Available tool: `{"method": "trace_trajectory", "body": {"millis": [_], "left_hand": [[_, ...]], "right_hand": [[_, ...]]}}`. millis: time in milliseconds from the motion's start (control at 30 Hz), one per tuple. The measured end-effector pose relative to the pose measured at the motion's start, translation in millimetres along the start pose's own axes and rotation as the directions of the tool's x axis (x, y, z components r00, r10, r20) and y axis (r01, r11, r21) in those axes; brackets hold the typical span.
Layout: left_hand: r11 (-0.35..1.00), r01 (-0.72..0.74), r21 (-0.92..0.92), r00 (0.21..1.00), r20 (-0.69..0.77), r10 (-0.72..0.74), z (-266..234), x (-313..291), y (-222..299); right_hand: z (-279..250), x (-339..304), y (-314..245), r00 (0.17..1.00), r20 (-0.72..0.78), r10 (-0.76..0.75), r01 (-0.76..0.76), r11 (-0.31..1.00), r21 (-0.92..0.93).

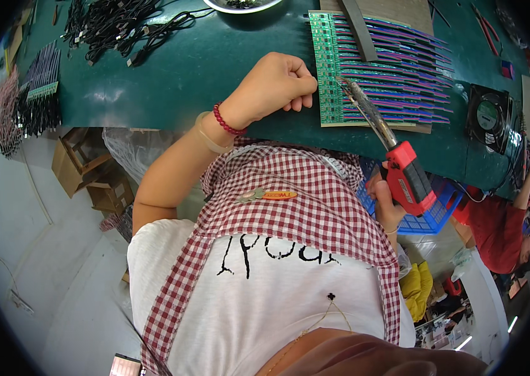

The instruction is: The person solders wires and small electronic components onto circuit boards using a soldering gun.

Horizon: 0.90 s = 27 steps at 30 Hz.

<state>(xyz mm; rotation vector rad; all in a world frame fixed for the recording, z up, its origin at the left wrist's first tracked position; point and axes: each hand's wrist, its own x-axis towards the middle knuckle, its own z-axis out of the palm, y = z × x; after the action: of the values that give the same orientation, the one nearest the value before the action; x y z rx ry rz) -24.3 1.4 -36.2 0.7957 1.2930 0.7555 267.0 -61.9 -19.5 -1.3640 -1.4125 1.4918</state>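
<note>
My right hand (386, 203) grips a red and black soldering gun (409, 178), its long metal barrel slanting up and to the left. The gun's tip is at the inner edge of a strip of green circuit boards (328, 62), where the wires meet it. Rows of black, blue and pink wires (409, 78) run from the boards to the right. A dark flat bar (359, 31) lies across the wires near the top. My left hand (277, 88) is closed beside the boards' left edge, fingers curled; whether anything is pinched in it is hidden.
Bundled black cables (121, 28) and a white bowl (243, 5) lie at the back of the green table (183, 81). More wired boards (40, 91) hang at the left edge. A black fan (489, 118) stands at right, near a blue crate (425, 224) and a person in red (494, 229).
</note>
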Motion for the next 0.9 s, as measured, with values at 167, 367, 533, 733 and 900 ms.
{"method": "trace_trajectory", "body": {"millis": [167,367,533,733,900], "left_hand": [[0.999,0.011,0.038,1.0,-0.002,-0.01,0,-2,4],[0.94,-0.054,0.338,0.998,0.035,0.045,-24,-14,29],[0.397,-0.253,0.882,0.635,-0.158,0.757,-56,19,56],[-0.031,0.0,1.0,0.701,0.022,0.713,-90,66,60],[0.051,0.019,0.999,0.826,-0.045,0.563,-96,72,57]], "right_hand": [[3,2,-4,1.0,0.006,-0.014,0.014,0.998,0.056],[2,9,-10,0.995,-0.03,-0.1,0.102,0.988,0.115],[2,14,-13,0.992,-0.048,-0.115,0.124,0.954,0.272],[6,14,-14,0.98,-0.065,-0.187,0.195,0.971,0.138],[6,16,-16,0.98,-0.068,-0.187,0.196,0.964,0.181]]}}
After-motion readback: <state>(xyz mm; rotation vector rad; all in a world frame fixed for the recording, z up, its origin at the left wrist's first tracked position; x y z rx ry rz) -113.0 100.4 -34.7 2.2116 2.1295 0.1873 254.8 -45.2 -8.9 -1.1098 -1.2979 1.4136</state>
